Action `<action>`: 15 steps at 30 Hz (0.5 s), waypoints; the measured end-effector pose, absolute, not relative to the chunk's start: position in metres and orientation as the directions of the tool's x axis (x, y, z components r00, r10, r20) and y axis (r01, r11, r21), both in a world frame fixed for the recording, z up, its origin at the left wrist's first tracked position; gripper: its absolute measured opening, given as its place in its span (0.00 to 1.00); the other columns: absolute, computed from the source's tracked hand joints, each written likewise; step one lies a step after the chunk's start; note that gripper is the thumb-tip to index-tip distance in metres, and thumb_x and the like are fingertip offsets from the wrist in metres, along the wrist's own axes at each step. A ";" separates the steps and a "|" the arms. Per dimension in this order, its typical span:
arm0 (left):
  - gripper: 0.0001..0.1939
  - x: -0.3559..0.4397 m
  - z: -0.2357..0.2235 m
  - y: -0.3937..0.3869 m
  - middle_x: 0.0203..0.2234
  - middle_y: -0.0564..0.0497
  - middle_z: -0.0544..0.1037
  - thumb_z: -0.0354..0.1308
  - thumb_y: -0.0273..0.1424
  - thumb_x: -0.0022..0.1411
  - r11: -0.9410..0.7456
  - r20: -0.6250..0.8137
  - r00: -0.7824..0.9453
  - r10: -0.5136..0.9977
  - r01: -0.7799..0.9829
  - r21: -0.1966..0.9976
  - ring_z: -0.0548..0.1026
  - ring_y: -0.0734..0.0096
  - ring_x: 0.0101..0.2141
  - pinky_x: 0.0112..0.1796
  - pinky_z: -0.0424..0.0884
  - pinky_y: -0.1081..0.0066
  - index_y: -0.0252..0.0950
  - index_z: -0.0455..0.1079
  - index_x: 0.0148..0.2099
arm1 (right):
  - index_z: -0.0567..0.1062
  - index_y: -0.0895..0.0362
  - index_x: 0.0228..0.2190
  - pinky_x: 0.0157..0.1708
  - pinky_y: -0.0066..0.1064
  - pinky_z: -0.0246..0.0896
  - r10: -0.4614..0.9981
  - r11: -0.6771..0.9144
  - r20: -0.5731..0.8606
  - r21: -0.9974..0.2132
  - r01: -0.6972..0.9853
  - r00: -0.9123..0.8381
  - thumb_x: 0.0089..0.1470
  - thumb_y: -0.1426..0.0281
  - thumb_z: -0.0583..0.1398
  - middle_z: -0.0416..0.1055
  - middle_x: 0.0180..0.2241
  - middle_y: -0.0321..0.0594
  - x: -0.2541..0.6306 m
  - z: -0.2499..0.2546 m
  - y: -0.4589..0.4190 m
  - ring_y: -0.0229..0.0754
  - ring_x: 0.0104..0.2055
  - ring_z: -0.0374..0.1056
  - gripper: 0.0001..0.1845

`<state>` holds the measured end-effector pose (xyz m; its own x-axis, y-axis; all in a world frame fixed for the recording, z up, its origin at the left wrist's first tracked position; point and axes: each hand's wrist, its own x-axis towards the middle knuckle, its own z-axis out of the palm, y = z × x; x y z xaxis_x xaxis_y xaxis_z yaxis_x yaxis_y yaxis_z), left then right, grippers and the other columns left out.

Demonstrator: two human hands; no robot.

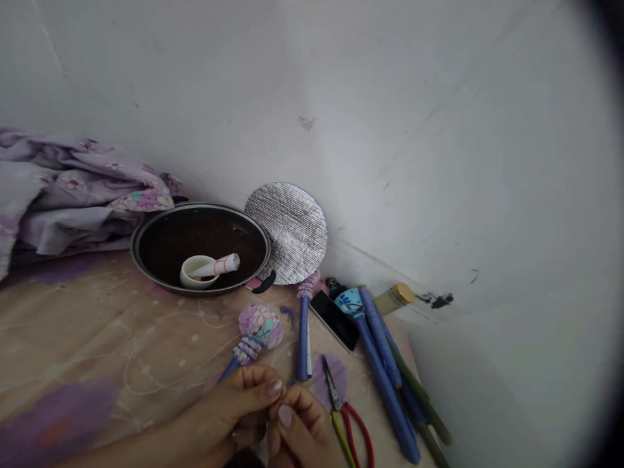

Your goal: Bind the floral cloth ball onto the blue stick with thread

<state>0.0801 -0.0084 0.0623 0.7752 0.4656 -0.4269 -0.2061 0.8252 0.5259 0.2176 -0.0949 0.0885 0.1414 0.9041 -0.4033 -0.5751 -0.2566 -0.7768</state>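
My left hand (246, 400) and my right hand (303, 426) meet at the bottom of the view, thumbs and fingertips pinched together. Whatever lies between the fingertips is too small or hidden to make out. Just beyond my left hand lies a mallet-like stick (260, 327) with a round head wrapped in floral cloth, bound with cord; its blue handle runs down behind the hand. A blue-wrapped handle (303, 338) extends beyond the fingers, towards a round silver foil disc (290, 227) leaning on the wall. Right of my right hand are pointed scissors (336, 396) with red and yellow handles.
A dark two-handled pan (160, 276) holds a white bowl (188, 275) with a rolled paper (225, 264). A phone (336, 318), blue-wrapped sticks (385, 383) and a gold-lidded jar (402, 294) lie at the right. Floral cloth (82, 188) is heaped left. A wall (414, 130) rises behind.
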 end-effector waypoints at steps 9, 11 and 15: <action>0.33 0.092 0.044 -0.006 0.15 0.69 0.53 0.91 0.54 0.45 0.843 -0.398 0.787 0.472 -0.271 0.465 0.43 0.83 0.22 0.26 0.41 0.76 0.38 0.76 0.29 | 0.85 0.57 0.29 0.19 0.14 0.48 0.899 -0.286 -0.429 -0.730 -0.620 0.090 0.40 0.43 0.93 0.77 0.19 0.30 0.225 0.097 -0.090 0.20 0.15 0.46 0.38; 0.30 0.088 0.051 -0.006 0.16 0.67 0.58 0.92 0.50 0.46 0.834 -0.417 0.765 0.490 -0.272 0.481 0.45 0.83 0.23 0.26 0.43 0.77 0.37 0.77 0.29 | 0.86 0.57 0.30 0.18 0.14 0.45 0.895 -0.299 -0.439 -0.723 -0.623 0.080 0.41 0.44 0.93 0.78 0.19 0.32 0.227 0.097 -0.090 0.20 0.16 0.46 0.37; 0.27 0.085 0.064 -0.004 0.19 0.63 0.69 0.92 0.47 0.48 0.827 -0.443 0.749 0.492 -0.243 0.508 0.47 0.82 0.24 0.27 0.45 0.76 0.36 0.81 0.32 | 0.87 0.57 0.30 0.18 0.14 0.42 0.891 -0.313 -0.450 -0.711 -0.630 0.065 0.42 0.44 0.94 0.77 0.19 0.31 0.230 0.098 -0.091 0.21 0.17 0.44 0.36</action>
<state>0.0854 -0.0039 0.0636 0.7493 0.4921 -0.4432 -0.2426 0.8267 0.5077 0.2301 -0.0912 0.0979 0.0645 0.8908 -0.4499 -0.6296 -0.3134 -0.7109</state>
